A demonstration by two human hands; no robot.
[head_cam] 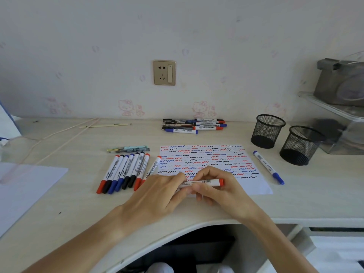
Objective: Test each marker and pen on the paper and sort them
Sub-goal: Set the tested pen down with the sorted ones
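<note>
You hold a red marker (204, 182) crosswise over the near edge of the paper (254, 186), its long axis running left to right: your left hand (157, 192) pinches the hidden left end while your right hand (218, 191) closes its fingers round the barrel, red tail end poking out to the right. Pulling the cap, I judge, means drawing your hands apart along that axis. Both mesh cups (267, 131) at the desk's far right look empty; a row of markers (126, 172) lies left of the paper.

Both hands, left (157, 191) and right (218, 189), grip red marker (206, 182) over scribbled paper (256, 186).
</note>
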